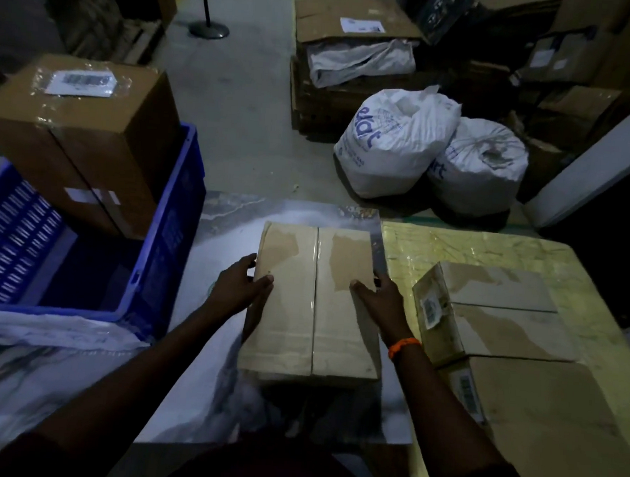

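A taped brown cardboard box sits on the marbled table top in front of me. My left hand grips its left side, thumb on top and fingers down the edge. My right hand grips the right side the same way, with an orange band on that wrist. A clear tape strip runs down the box's middle seam.
A blue plastic crate stands at the left with a large brown carton resting on its rim. Two more cardboard boxes lie on a yellow surface at the right. White tied sacks and stacked cartons stand on the floor beyond.
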{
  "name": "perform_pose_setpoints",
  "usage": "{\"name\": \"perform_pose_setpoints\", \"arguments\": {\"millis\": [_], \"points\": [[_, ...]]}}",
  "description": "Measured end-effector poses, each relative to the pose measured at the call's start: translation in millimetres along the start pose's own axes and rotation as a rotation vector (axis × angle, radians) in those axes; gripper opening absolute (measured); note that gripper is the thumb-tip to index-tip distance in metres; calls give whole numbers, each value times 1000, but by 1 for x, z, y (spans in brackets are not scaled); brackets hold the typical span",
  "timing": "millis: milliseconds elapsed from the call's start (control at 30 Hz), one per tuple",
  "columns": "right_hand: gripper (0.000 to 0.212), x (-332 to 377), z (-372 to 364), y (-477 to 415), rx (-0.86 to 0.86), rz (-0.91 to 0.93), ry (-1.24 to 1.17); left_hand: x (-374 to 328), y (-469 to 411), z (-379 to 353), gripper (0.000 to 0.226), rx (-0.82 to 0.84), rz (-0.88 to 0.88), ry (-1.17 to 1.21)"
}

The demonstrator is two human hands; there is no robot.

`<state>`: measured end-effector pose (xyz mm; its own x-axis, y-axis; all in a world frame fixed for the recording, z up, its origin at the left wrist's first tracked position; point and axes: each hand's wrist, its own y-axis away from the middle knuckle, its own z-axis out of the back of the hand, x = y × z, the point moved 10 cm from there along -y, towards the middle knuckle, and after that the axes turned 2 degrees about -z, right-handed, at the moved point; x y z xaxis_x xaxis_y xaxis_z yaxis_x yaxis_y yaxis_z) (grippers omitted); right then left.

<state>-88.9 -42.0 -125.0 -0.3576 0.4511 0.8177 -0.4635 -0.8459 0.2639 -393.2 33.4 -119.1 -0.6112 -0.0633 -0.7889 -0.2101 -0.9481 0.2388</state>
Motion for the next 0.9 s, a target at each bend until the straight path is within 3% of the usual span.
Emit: {"name": "perform_pose_setpoints", "arguments": {"millis": [133,267,533,800,900], "points": [[51,2,-14,-33,60,-66,-110,-6,-28,-5,54,44,58,66],[56,5,-10,-29,29,-69,-137,-10,-31,-4,52,-25,64,124],[61,69,41,-5,-122,82,-230,-54,-4,35,51,-215,-132,411],[71,82,59,40,-184,74,-286,-56,22,44,81,-224,-68,567],[55,65,65,63,-211,-12,-407,-52,42,42,82,-204,-23,560]]}}
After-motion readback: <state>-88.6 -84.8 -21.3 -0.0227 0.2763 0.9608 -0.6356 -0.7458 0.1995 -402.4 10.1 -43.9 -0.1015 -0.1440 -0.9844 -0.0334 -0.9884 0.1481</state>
